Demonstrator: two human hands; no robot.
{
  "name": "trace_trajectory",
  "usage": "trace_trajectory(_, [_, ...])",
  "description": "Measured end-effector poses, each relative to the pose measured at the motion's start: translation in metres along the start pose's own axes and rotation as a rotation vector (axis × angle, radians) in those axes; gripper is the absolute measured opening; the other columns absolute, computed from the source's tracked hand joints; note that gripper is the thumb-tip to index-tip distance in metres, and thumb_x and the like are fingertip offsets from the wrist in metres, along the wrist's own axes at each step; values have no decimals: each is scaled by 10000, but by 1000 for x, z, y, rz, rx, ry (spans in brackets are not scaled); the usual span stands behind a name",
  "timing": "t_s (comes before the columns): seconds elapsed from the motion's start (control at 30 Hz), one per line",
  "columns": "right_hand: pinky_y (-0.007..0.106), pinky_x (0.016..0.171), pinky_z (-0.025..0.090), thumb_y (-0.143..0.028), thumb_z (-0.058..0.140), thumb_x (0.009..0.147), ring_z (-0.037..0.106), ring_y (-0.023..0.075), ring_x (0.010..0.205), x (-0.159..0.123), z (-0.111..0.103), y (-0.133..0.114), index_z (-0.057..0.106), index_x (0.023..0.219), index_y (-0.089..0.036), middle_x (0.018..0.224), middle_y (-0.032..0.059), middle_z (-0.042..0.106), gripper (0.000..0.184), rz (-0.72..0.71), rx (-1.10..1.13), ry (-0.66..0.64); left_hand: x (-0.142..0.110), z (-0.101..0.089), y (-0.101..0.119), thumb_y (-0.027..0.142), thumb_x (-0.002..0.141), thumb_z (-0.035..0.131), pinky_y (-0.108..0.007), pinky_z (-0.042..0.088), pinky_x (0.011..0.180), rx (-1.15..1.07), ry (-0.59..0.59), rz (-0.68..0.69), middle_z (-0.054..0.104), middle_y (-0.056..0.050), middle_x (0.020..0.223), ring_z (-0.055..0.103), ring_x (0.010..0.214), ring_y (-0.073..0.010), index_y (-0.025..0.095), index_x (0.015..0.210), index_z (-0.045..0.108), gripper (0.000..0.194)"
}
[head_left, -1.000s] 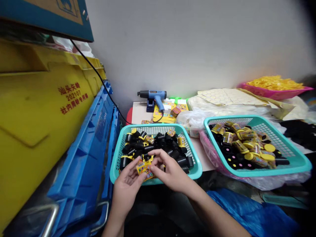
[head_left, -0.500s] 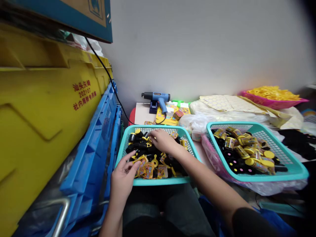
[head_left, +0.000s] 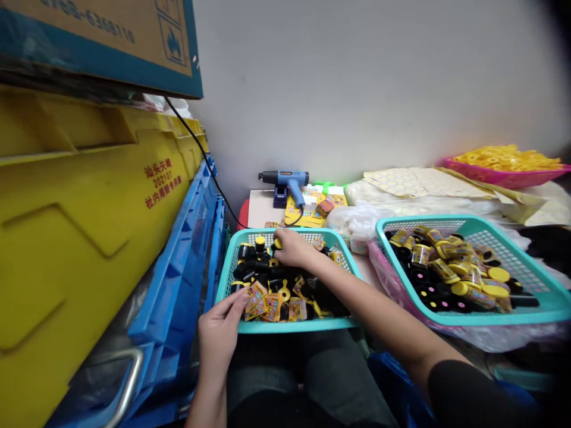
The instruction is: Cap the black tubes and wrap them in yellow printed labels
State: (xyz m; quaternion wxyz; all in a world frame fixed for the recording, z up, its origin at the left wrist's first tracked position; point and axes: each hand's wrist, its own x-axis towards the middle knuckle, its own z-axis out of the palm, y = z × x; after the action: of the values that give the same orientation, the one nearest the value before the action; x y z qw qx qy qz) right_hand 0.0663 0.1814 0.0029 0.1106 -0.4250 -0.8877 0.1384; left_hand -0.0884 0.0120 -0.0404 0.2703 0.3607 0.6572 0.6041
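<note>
A turquoise mesh basket (head_left: 294, 326) stands in front of me, filled with small black containers (head_left: 250, 272), some yellow-capped, and printed yellow plastic sleeves (head_left: 297, 309). At its near left corner, my left hand (head_left: 222, 327) pinches one yellow printed sleeve (head_left: 256, 299) between thumb and fingers. My right hand (head_left: 292, 249) reaches over the far part of the basket, its fingers closed around a small black container with a yellow cap (head_left: 278, 244). Most of that container is hidden by the fingers. A yellow ring-shaped piece (head_left: 284, 291) lies among the sleeves.
A second turquoise basket (head_left: 495, 321) at right holds black containers with yellow printed wraps. A blue heat gun (head_left: 292, 181) rests on its stand behind. Yellow (head_left: 89, 226) and blue crates (head_left: 173, 261) wall the left; a cardboard box (head_left: 111, 35) overhangs. A pink tray (head_left: 513, 177) holds yellow pieces.
My right hand has closed on a yellow-capped container at the basket's far side. My left fingers have drawn together on the sleeve. The view has shifted slightly.
</note>
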Motion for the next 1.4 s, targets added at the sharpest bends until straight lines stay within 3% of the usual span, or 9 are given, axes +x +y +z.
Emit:
trace_trajectory(0.13, [251, 647, 445, -383, 517, 873, 571, 138, 739, -59, -25, 0, 499, 1127, -181, 885, 18, 611, 325, 3, 530, -15, -1, 8, -3, 440, 670, 723, -335, 598, 752, -48, -49, 0, 772, -52, 840, 734, 806, -251, 201, 818, 779, 287])
trace_trajectory(0.23, [235, 602, 408, -453, 677, 750, 523, 110, 652, -94, -29, -3, 573, 999, -177, 777, -15, 565, 386, 47, 1132, -48, -5, 16, -2, 458, 675, 726, -343, 596, 765, -57, -79, 18, 772, -52, 847, 733, 814, -255, 201, 822, 779, 300])
trace_trajectory(0.3, [230, 599, 386, -416, 774, 654, 492, 95, 625, -105, -28, -3, 603, 941, -169, 722, -35, 536, 415, 67, 1288, -58, -8, 21, 1, 476, 683, 720, -352, 597, 764, -48, -92, 29, 771, -56, 852, 733, 809, -259, 196, 829, 779, 321])
trace_trajectory(0.7, [213, 551, 391, -385, 792, 651, 512, 91, 599, -122, -22, 23, 626, 912, -165, 683, -40, 572, 379, -7, 1163, -181, -25, 40, 25, 526, 706, 686, -384, 590, 776, 96, -247, 120, 766, -90, 879, 730, 825, -277, 199, 830, 781, 363])
trace_trajectory(0.87, [229, 588, 435, -364, 817, 615, 538, 106, 637, -132, -11, 18, 639, 898, -175, 737, -26, 565, 384, -34, 1149, -23, -30, 49, 38, 492, 670, 726, -354, 600, 729, 95, -366, 84, 771, -97, 874, 730, 790, -263, 190, 840, 781, 351])
trace_trajectory(1.0, [250, 677, 467, -388, 793, 664, 561, 108, 709, -136, 2, 13, 625, 1026, -196, 836, -13, 575, 443, -56, 1376, -72, -36, 52, 48, 364, 596, 806, -297, 601, 700, -20, -439, -10, 770, -86, 908, 729, 801, -240, 190, 853, 768, 313])
trace_trajectory(1.2, [189, 559, 445, -466, 734, 733, 597, 113, 745, -140, 14, 4, 560, 1092, -193, 895, 20, 614, 483, 90, 1866, -264, -45, 52, 45, 268, 645, 775, -298, 588, 760, -94, -455, 53, 768, -77, 898, 720, 842, -227, 192, 841, 762, 210])
trace_trajectory(1.3, [200, 568, 467, -511, 733, 715, 599, 125, 765, -143, 20, -4, 575, 1070, -194, 900, 28, 611, 502, 75, 1917, -291, -50, 54, 46, 256, 683, 743, -326, 585, 777, -81, -474, 111, 765, -85, 920, 715, 867, -239, 194, 866, 760, 194])
trace_trajectory(1.4, [272, 665, 513, -542, 675, 758, 598, 131, 761, -150, 20, -10, 597, 1079, -200, 928, 36, 616, 475, 59, 1798, -177, -53, 55, 49, 259, 715, 720, -370, 547, 866, 49, -452, 294, 757, -82, 956, 687, 935, -245, 217, 896, 761, 190])
